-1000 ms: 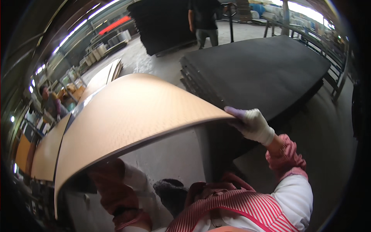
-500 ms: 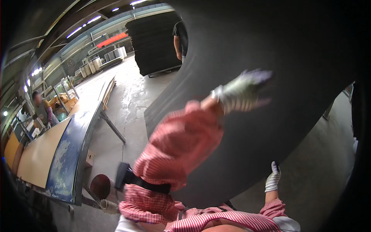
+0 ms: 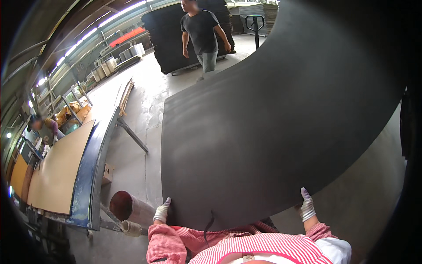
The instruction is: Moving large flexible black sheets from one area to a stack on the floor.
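Note:
A large, thin, flexible black sheet (image 3: 246, 145) stretches out in front of me. It curves upward toward the far right, and its far end runs out of sight. My left hand (image 3: 161, 212), in a striped work glove, grips the sheet's near left corner with the thumb on top. On the near right edge my right hand (image 3: 307, 207), gloved too, holds the sheet the same way. Both hands' fingers are mostly hidden beneath it. A short dark strip (image 3: 210, 222) hangs over the near edge, between the hands.
Left of me stands a long metal-framed table (image 3: 99, 176) with a tan sheet (image 3: 61, 169) on it, and a person (image 3: 46, 130) bends over its far side. Below it lies a brownish cylinder (image 3: 127, 206). Ahead, another person (image 3: 202, 35) walks past a tall black stack (image 3: 162, 44) near a pallet-jack handle (image 3: 255, 26).
My left arm has drawn back from across the black sheet to its near left corner. My right hand stays at the edge. The person ahead shows more fully, and the tan sheet has shifted.

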### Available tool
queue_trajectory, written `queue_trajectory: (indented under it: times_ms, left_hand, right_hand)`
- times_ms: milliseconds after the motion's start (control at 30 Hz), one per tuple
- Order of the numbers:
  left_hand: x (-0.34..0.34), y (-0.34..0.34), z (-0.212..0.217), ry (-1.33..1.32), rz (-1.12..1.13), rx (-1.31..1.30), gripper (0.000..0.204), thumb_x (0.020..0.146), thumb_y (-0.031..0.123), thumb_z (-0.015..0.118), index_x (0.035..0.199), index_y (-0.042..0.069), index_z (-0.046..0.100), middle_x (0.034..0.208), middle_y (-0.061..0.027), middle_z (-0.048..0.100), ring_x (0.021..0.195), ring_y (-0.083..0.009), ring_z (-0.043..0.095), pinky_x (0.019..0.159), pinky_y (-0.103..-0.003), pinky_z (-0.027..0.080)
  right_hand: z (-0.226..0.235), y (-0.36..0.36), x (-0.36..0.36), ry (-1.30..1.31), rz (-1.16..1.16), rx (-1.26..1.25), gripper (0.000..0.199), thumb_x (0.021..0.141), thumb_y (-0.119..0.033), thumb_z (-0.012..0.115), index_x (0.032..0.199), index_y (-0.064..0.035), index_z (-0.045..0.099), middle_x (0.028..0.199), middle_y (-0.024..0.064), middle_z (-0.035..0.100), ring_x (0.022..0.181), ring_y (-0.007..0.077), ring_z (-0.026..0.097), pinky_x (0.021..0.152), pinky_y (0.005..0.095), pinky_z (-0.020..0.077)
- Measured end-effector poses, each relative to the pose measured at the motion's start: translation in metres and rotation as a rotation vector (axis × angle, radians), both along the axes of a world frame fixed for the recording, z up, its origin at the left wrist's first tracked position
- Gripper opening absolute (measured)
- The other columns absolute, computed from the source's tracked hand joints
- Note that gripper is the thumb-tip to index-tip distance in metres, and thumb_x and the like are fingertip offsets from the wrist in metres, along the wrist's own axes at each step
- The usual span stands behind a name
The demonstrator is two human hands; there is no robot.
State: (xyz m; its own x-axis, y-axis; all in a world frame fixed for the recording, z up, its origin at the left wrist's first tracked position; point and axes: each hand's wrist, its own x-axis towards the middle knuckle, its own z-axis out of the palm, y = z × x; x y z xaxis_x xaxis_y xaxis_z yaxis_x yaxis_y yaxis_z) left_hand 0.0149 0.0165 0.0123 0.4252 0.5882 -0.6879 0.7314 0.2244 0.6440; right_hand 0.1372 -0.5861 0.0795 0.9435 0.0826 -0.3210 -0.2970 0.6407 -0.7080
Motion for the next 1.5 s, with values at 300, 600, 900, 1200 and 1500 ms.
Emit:
queue_trajectory:
  times_ms: [300, 600, 900, 1200, 1500]
  left_hand:
    - [-0.036, -0.018, 0.031, -0.729, 0.171, 0.098, 0.059, 0.072, 0.036, 0.076, 0.117, 0.004, 0.055, 0.102, -0.0069, 0.06, 0.087, -0.0179, 0.056, 0.076, -0.03, 0.046]
    - [0.068, -0.167, 0.114, -0.983, 0.171, -0.067, 0.037, 0.08, 0.028, 0.07, 0.106, 0.005, 0.057, 0.094, -0.0031, 0.062, 0.079, -0.0146, 0.058, 0.07, -0.028, 0.049]
    - [0.255, -0.253, 0.113, -0.891, -0.035, -0.054, 0.052, 0.083, 0.034, 0.067, 0.115, -0.003, 0.05, 0.1, -0.0044, 0.058, 0.089, -0.0147, 0.052, 0.083, -0.027, 0.042]
    - [0.322, -0.292, 0.105, -0.644, -0.644, 0.078, 0.071, 0.087, 0.037, 0.059, 0.141, 0.007, 0.025, 0.118, -0.0125, 0.054, 0.096, -0.0185, 0.056, 0.076, -0.031, 0.049]
    - [-0.011, -0.06, -0.107, -0.845, 0.642, -0.379, 0.052, 0.092, 0.041, 0.042, 0.131, 0.008, 0.042, 0.127, -0.0124, 0.05, 0.118, -0.0266, 0.048, 0.1, -0.041, 0.037]
  right_hand:
    - [0.056, 0.0, 0.026, -0.241, -0.182, -0.224, 0.053, 0.076, -0.039, 0.069, 0.113, -0.0031, 0.056, 0.109, 0.0079, 0.059, 0.099, 0.0219, 0.058, 0.088, 0.0373, 0.0469]
    - [0.113, -0.064, 0.176, -0.405, -0.266, -0.159, 0.055, 0.08, -0.036, 0.065, 0.119, 0.0008, 0.052, 0.116, 0.0118, 0.056, 0.104, 0.024, 0.055, 0.089, 0.0376, 0.0443]
    - [-0.045, -0.206, 0.354, -0.034, -0.429, -0.549, 0.059, 0.078, -0.045, 0.065, 0.113, 0.002, 0.058, 0.116, 0.0089, 0.058, 0.097, 0.0196, 0.054, 0.091, 0.0301, 0.0407]
    - [-0.001, -0.165, 0.366, 0.155, -0.325, -0.742, 0.038, 0.08, -0.043, 0.064, 0.102, -0.012, 0.06, 0.099, 0.0045, 0.06, 0.087, 0.0232, 0.056, 0.069, 0.0418, 0.0483]
    - [0.052, -0.104, 0.307, 0.18, -0.313, -1.372, 0.053, 0.082, -0.046, 0.061, 0.109, -0.0011, 0.055, 0.08, 0.0082, 0.058, 0.072, 0.0158, 0.057, 0.061, 0.0309, 0.0476]
